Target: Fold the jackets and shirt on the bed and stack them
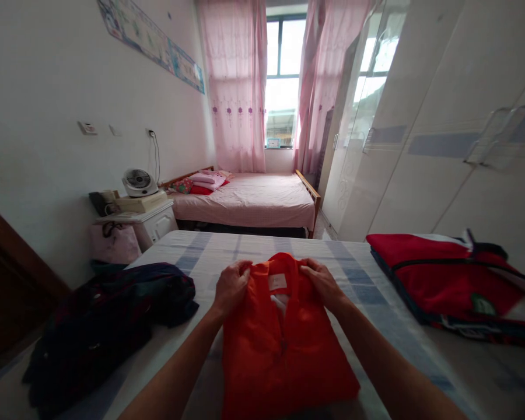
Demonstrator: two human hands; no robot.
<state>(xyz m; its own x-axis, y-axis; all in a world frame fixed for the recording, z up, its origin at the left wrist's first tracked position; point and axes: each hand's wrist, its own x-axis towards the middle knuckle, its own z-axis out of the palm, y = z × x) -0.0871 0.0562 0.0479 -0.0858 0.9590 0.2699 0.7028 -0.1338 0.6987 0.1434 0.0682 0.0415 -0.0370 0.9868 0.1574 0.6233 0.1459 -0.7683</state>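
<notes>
Toward six o'clock on the striped sheet point(354, 277), the folded orange shirt point(284, 361) is lying face up; your left hand point(233, 284) and right hand point(325, 284) are pinching it at ten and two, seemingly squaring it. Next is probably calling for even tension.

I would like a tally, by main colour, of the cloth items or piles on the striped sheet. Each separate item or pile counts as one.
Orange garment: 1
Dark cloth heap: 1
Red-topped folded pile: 1
Total: 3
</notes>
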